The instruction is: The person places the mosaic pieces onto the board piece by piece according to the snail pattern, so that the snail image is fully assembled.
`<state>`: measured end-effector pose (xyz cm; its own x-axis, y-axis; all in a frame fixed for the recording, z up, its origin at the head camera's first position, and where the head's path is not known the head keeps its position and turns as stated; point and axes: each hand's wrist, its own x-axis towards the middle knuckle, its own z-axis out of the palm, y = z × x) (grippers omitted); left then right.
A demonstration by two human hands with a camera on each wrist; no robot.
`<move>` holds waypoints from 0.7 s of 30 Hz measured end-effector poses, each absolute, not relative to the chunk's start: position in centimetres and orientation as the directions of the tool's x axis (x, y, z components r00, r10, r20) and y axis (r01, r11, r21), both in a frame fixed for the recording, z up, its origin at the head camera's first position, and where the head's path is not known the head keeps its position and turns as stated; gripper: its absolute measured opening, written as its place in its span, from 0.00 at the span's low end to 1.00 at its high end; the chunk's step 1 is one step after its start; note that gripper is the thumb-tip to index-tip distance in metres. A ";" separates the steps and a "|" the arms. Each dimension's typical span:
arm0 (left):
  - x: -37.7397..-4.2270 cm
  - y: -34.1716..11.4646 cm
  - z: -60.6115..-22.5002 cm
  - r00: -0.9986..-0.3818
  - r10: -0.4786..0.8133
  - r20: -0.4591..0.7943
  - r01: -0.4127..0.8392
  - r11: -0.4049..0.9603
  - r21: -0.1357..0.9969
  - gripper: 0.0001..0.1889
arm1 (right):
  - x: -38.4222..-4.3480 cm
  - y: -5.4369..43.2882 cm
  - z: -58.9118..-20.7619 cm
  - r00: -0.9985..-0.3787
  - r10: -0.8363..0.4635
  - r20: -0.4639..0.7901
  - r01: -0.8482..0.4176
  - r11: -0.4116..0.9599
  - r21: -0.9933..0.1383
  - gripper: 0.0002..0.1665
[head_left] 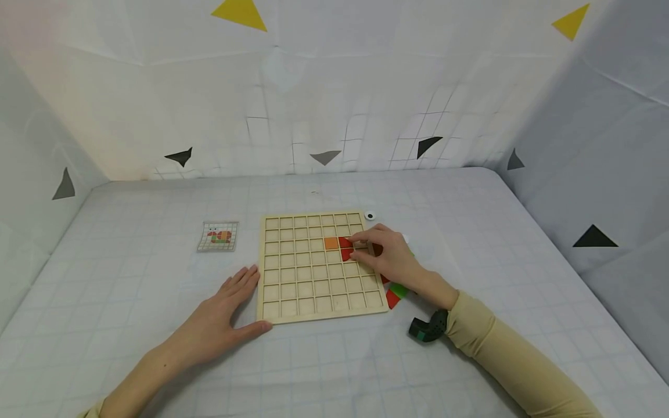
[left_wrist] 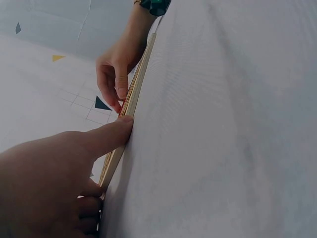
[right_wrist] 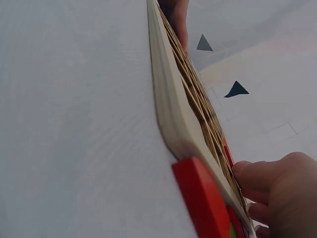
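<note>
A square wooden grid board (head_left: 298,287) lies on the table between both hands. My left hand (head_left: 219,316) rests beside its left edge, fingers spread, the thumb against the front left corner. In the left wrist view that thumb presses on the board's rim (left_wrist: 115,161). Over the board's right half, my right hand (head_left: 394,255) pinches a red tile (head_left: 346,254) between thumb and index finger, down at the grid. Another red tile (head_left: 343,242) lies just above it, under the index fingertip. An orange square tile (head_left: 331,243) fills the cell to the left.
Loose red (head_left: 393,299) and green tiles (head_left: 399,289) lie along the board's right edge, partly under my right forearm. A round eye piece (head_left: 370,216) sits by the far right corner. To the left lies a small picture card (head_left: 218,236) with a coloured grid pattern.
</note>
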<state>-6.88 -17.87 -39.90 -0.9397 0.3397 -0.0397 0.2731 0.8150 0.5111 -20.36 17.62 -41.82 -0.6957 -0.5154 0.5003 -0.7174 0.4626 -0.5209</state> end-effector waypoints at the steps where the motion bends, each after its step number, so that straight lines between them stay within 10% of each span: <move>1: -6.9 -17.9 -39.9 -0.940 0.340 -0.038 0.273 0.814 0.512 0.52 | -20.4 17.6 -41.8 -0.698 -0.517 0.495 -0.715 0.463 -0.524 0.18; 12: -7.2 -17.7 -40.0 -0.935 0.351 -0.049 0.277 0.810 0.518 0.52 | -20.7 20.7 -39.0 -0.882 -0.364 0.300 -0.462 0.538 -0.705 0.14; 21: -7.0 -17.9 -40.0 -0.937 0.345 -0.053 0.270 0.812 0.518 0.53 | -19.8 23.9 -39.4 -0.874 -0.406 0.267 -0.476 0.601 -0.643 0.13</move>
<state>-7.02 -17.94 -39.96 -0.9371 0.3451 -0.0527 0.2697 0.8117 0.5181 -19.84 23.87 -39.37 -0.8739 -0.4062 0.2670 -0.4756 0.6006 -0.6427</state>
